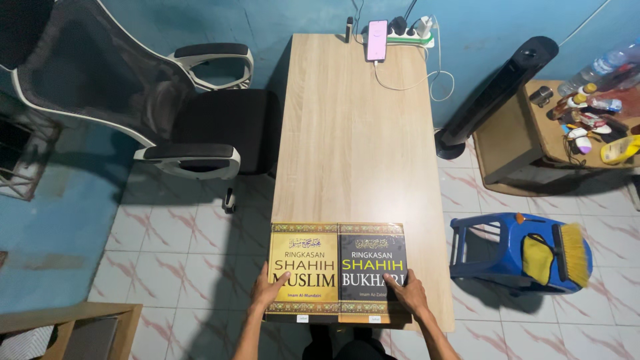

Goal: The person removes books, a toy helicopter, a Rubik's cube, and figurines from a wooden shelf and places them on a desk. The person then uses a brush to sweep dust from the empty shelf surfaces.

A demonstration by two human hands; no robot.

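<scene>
Two books lie side by side at the near end of a long light wooden table [353,140]. The yellow book [303,257] is on the left, the black book [372,257] on the right, their edges touching. My left hand [268,291] rests flat on the lower left part of the yellow book's cover. My right hand [408,292] lies flat on the lower right corner of the black book. Neither hand grips anything.
A phone [377,40] on a charging cable and a power strip [410,37] sit at the table's far end. A black office chair [167,100] stands left. A blue plastic stool [517,250] with a yellow brush, a tower fan [497,90] and a cluttered side table [587,120] are right.
</scene>
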